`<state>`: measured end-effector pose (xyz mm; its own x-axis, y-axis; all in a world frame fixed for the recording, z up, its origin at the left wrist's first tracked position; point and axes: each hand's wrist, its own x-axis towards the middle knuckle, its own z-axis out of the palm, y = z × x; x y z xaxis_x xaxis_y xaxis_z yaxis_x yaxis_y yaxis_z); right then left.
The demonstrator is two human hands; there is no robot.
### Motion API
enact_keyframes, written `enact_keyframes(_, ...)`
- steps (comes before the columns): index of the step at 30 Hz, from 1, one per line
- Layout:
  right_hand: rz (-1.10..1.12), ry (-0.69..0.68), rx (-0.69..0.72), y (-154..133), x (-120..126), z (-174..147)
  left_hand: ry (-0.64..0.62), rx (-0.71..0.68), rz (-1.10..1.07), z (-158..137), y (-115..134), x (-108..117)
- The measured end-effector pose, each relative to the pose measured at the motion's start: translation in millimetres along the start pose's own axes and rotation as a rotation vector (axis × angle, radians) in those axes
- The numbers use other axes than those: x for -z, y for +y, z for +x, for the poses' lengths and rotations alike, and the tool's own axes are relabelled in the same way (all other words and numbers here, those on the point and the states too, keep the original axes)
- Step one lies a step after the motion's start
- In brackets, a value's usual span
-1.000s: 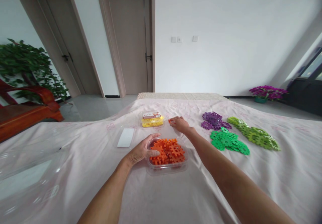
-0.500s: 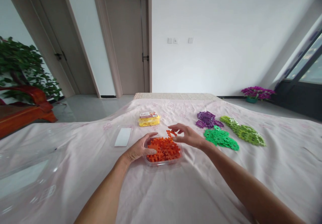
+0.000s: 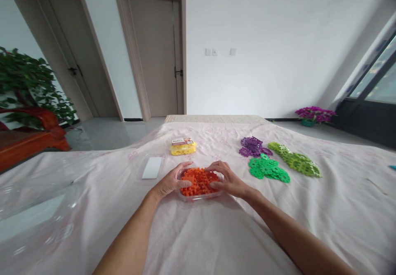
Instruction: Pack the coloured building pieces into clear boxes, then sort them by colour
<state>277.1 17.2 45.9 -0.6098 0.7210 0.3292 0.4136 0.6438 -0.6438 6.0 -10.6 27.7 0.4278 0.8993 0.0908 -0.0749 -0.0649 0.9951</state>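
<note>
A clear plastic container (image 3: 198, 197) filled with orange interlocking plastic pieces (image 3: 199, 182) sits on the cloth in front of me. My left hand (image 3: 173, 182) grips its left side, thumb over the pieces and fingers along the far rim. On the opposite side, my right hand (image 3: 229, 180) curls around the container, its thumb resting on the orange pieces and its fingers near the far right corner. Whether its fingertips pinch a single piece is hard to make out. Behind the container stands a lidded box of yellow pieces (image 3: 183, 148) with a label on top.
Purple pieces (image 3: 253, 146), green pieces (image 3: 268, 168) and lime-green pieces (image 3: 295, 159) lie in piles at the right. A clear lid with a white label (image 3: 152, 168) lies left of the container. Larger clear plastic (image 3: 34, 217) covers the near left. The pink-white cloth (image 3: 192, 238) is wrinkled.
My right hand has come down from above the container's far right corner, where it held an orange piece, onto its right side. My left hand stays on the left side.
</note>
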Motion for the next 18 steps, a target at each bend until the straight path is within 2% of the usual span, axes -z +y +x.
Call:
enact_keyframes(3,0.159,0.077,-0.042,3,0,-1,0.049,0.021,-0.041,-1,3,2)
enact_keyframes(5,0.27,0.145,-0.103,5,-1,-3,0.141,0.035,-0.051,-1,7,9)
enact_keyframes(8,0.401,0.19,-0.185,10,-6,-7,0.435,-0.002,0.073,-3,14,30)
enact_keyframes(11,0.421,0.213,-0.22,17,-14,-12,0.836,0.004,0.489,-11,16,56)
enact_keyframes(12,0.416,0.229,-0.228,19,-17,-13,0.939,0.057,0.677,-14,15,64)
enact_keyframes(14,0.419,0.262,-0.238,24,-21,-14,1.041,0.234,0.982,-21,11,72)
enact_keyframes(16,0.43,0.295,-0.238,27,-24,-15,1.023,0.434,1.136,-26,3,74)
enact_keyframes(18,0.434,0.307,-0.244,30,-25,-15,0.962,0.575,1.201,-27,-5,70)
